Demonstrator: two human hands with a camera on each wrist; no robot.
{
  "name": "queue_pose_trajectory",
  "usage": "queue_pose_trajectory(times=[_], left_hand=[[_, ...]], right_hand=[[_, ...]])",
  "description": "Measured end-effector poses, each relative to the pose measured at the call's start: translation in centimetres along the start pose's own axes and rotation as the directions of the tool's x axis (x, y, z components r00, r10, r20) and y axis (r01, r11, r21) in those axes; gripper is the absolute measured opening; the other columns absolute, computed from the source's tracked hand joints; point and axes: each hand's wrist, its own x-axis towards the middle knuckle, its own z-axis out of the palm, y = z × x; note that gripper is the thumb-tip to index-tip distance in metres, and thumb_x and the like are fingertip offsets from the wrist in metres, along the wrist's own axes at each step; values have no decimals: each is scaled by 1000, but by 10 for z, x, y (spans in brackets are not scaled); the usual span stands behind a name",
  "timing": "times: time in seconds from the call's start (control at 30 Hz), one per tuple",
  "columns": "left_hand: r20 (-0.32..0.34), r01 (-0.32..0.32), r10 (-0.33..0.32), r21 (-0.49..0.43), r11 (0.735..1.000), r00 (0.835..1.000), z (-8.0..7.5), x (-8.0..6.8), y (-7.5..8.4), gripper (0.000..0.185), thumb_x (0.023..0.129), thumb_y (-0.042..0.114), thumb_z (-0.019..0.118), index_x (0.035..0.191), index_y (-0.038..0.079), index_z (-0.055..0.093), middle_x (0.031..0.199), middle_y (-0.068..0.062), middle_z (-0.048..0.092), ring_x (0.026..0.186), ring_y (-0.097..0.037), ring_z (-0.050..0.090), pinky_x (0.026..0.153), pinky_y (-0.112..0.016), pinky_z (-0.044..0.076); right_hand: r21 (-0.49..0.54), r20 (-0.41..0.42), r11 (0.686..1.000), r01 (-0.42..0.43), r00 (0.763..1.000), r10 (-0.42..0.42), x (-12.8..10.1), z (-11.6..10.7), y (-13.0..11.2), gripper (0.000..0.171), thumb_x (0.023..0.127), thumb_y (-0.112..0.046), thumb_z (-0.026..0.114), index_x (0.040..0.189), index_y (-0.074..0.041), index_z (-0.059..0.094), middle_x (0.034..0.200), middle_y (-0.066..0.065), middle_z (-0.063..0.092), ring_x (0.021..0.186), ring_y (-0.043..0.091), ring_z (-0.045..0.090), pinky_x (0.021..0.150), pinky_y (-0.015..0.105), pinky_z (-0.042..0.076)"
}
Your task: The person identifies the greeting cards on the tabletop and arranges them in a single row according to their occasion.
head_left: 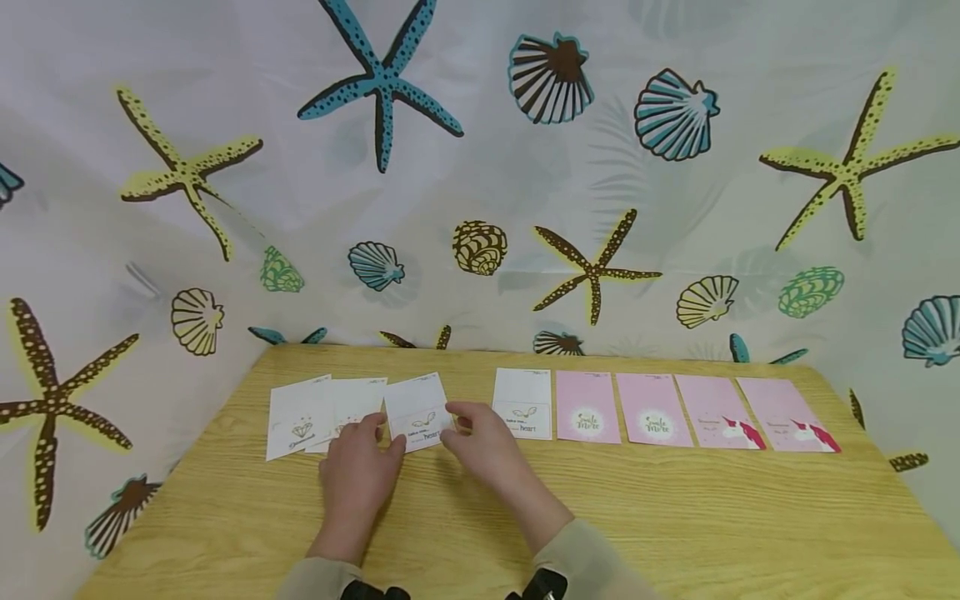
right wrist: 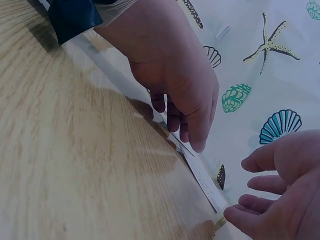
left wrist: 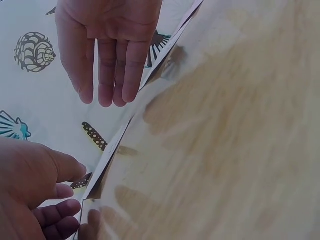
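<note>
A white card (head_left: 412, 404) with a winged-heart print and the word "heart" lies slightly turned on the table between both hands. My left hand (head_left: 360, 471) is at its lower left corner, thumb tip by the edge and fingers over a neighbouring white card (head_left: 360, 396), partly covering it. At the card's right edge is my right hand (head_left: 483, 442), index finger and thumb apart. Another white card (head_left: 300, 417) with a diamond print overlaps that neighbour. In the right wrist view, the fingers of my right hand (right wrist: 280, 185) are loosely bent, with nothing gripped.
Right of the hands, a matching white card (head_left: 522, 392) begins a row. Two pink "Smile More" cards (head_left: 587, 400) and two pink unicorn cards (head_left: 716, 408) continue it. The wooden table (head_left: 675, 517) meets a shell-and-starfish patterned cloth (head_left: 480, 183) behind.
</note>
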Motion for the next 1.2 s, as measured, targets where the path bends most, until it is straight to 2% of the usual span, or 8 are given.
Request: queue_pose_trajectory(times=[0.37, 0.7, 0.93, 1.2], left_hand=[[1, -3, 3, 30, 1000, 1000, 2, 1, -1, 47, 105, 27, 73, 141, -3, 68, 123, -21, 72, 116, -50, 64, 92, -69, 48], [0, -22, 22, 55, 998, 1000, 5, -1, -3, 49, 104, 25, 75, 143, -3, 67, 137, -33, 63, 122, -56, 59, 94, -73, 47], [1, -43, 43, 70, 997, 999, 5, -1, -3, 50, 103, 22, 78, 145, -2, 67, 138, -34, 62, 123, -57, 58, 93, -74, 47], [13, -34, 33, 64, 997, 999, 6, -1, -3, 51, 103, 22, 78, 147, -2, 66, 140, -34, 61, 125, -57, 57, 96, -74, 45]], right_hand=[[2, 32, 1000, -22, 999, 22, 4, 2, 6, 48, 104, -14, 72, 150, -2, 66, 150, 21, 64, 143, 39, 58, 118, 55, 46], [21, 40, 1000, -17, 999, 16, 10, 3, 10, 46, 103, -12, 72, 148, -1, 68, 148, 23, 65, 140, 40, 60, 117, 56, 46], [33, 46, 999, -29, 999, 28, 8, 3, 9, 47, 103, -13, 72, 149, -2, 67, 150, 22, 65, 142, 40, 59, 118, 56, 46], [56, 37, 998, -34, 999, 32, 7, 3, 7, 47, 103, -13, 72, 149, -1, 67, 152, 23, 63, 144, 42, 57, 119, 57, 45]])
